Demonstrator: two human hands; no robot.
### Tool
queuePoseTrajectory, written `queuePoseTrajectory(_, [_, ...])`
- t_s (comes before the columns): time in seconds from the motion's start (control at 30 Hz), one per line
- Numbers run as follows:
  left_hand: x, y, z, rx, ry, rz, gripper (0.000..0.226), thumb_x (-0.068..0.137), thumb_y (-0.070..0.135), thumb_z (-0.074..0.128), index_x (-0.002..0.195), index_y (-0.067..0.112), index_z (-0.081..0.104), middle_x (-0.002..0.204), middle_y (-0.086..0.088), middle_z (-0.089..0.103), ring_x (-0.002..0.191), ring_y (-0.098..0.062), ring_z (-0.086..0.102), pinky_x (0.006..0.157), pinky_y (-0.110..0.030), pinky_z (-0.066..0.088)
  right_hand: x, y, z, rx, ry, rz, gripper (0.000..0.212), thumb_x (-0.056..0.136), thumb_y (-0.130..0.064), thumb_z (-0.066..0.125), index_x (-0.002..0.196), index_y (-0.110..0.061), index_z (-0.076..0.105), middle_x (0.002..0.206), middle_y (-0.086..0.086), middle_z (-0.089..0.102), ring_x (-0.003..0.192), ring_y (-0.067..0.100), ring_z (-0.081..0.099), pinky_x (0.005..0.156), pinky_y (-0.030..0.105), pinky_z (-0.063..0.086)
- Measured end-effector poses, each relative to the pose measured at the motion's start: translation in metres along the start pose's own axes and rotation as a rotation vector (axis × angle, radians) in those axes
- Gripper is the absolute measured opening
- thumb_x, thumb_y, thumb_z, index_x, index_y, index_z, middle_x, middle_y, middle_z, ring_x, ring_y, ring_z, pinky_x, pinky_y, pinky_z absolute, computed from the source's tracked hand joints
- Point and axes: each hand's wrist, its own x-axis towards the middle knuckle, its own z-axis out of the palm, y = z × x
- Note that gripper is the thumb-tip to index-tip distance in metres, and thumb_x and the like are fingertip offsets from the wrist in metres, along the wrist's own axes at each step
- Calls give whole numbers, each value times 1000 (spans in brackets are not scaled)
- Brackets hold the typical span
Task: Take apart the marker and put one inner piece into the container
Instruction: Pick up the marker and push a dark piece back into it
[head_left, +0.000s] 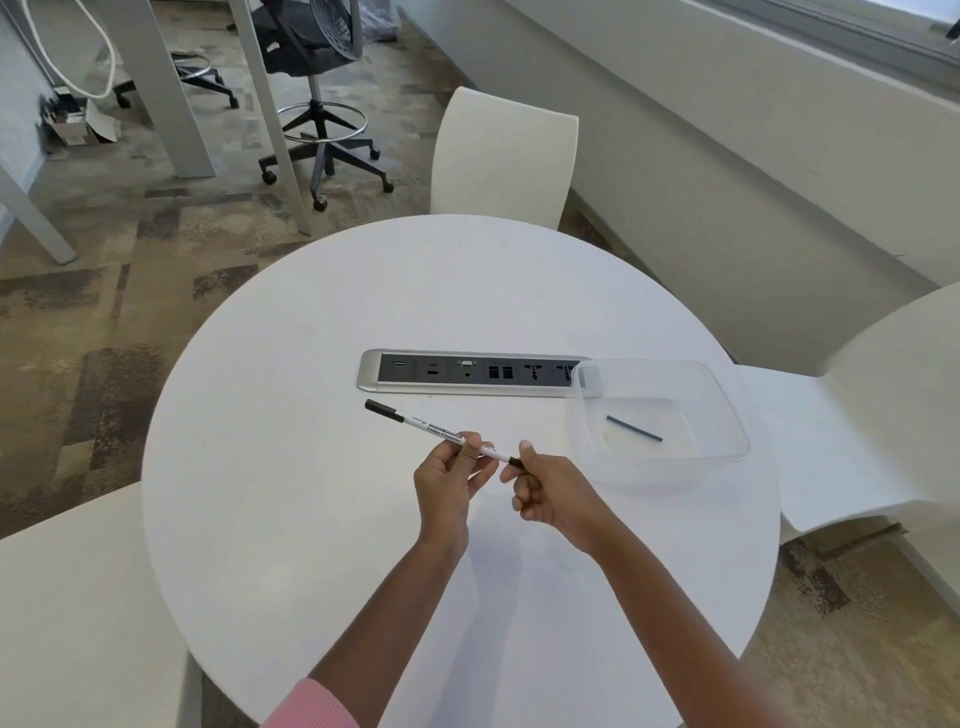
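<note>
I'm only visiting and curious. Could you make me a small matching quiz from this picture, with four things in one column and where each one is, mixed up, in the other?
Things:
1. marker
2. dark thin rod
3. clear container
4. socket panel

Places:
A. set into the top of the table
B. lying inside the container
C. held above the table by the left hand and the right hand
D. standing on the table, its corner over the panel's right end

Pairs: 1-C, 2-B, 3-D, 4-A
</note>
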Motion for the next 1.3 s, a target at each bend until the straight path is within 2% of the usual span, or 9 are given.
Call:
queuePoseTrajectory(0.17, [2, 2, -2, -41, 25, -14, 10, 89, 9, 57, 83, 4, 62, 79, -9, 62, 63, -6, 67, 63, -15, 54, 1, 19, 3, -537, 291, -507, 7, 87, -13, 56, 88, -10, 62, 73, -3, 59, 70, 6, 53, 63, 14, 42])
queuePoseTrajectory(0.27, [2, 2, -1, -64, 26, -32, 10, 89, 10, 57, 84, 3, 62, 79, -8, 62, 62, -5, 67, 62, -14, 54, 2, 21, 4, -759, 379, -681, 12, 86, -12, 55, 86, -3, 63, 82, 10, 62, 76, 20, 54, 65, 16, 36])
queuePoseTrajectory(0.37, [1, 5, 2, -86, 23, -43, 10, 90, 9, 55, 85, 3, 62, 78, -8, 63, 61, -6, 68, 61, -14, 54, 2, 16, 5, -843, 430, -762, 22, 83, -18, 50, 81, -1, 64, 74, 16, 61, 69, 27, 55, 65, 17, 32])
queuePoseTrajectory(0.5, [0, 10, 3, -89, 20, -18, 12, 91, 9, 54, 82, 6, 62, 77, -6, 63, 62, -6, 67, 61, -14, 54, -3, 6, 9, -751, 391, -711, 30, 83, -21, 45, 79, 1, 66, 70, 15, 62, 66, 25, 53, 62, 28, 38])
queuePoseTrajectory(0.57, [-1, 10, 2, -71, 12, -14, 12, 91, 10, 54, 82, 6, 61, 78, -6, 63, 62, -5, 67, 61, -14, 54, -5, 2, 11, -669, 336, -629, 25, 87, -14, 49, 75, 1, 66, 61, 4, 57, 63, 21, 49, 61, 30, 38])
queuePoseTrajectory(0.8, [-4, 5, 0, -1, -13, -11, 13, 91, 12, 54, 83, 5, 61, 78, -7, 63, 64, -7, 66, 62, -15, 54, -2, -5, 5, -324, 174, -264, 38, 86, -10, 54, 48, -13, 55, 37, -5, 44, 38, 10, 41, 45, 19, 33])
queuePoseTrajectory(1.07, [-8, 5, 2, 44, -84, -3, 15, 92, 12, 53, 82, 5, 61, 77, -7, 64, 64, -8, 67, 64, -17, 54, -7, -12, -4, 260, -126, 190, 34, 92, -13, 39, 58, -12, 45, 38, -9, 30, 32, 2, 31, 30, 11, 20])
queuePoseTrajectory(1.17, [-5, 10, 5, 35, -74, 8, 13, 91, 10, 54, 82, 5, 61, 76, -7, 64, 63, -8, 67, 63, -17, 55, -9, -13, -2, 244, -91, 127, 35, 94, -20, 42, 60, -11, 50, 39, -7, 36, 35, 5, 37, 34, 12, 27])
queuePoseTrajectory(1.3, [0, 16, 9, -6, -30, 18, 12, 90, 10, 55, 82, 5, 61, 75, -7, 65, 63, -9, 67, 63, -17, 55, -10, -4, 10, -381, 221, -363, 29, 95, -25, 43, 72, -14, 59, 51, -2, 49, 47, 8, 44, 51, 22, 36])
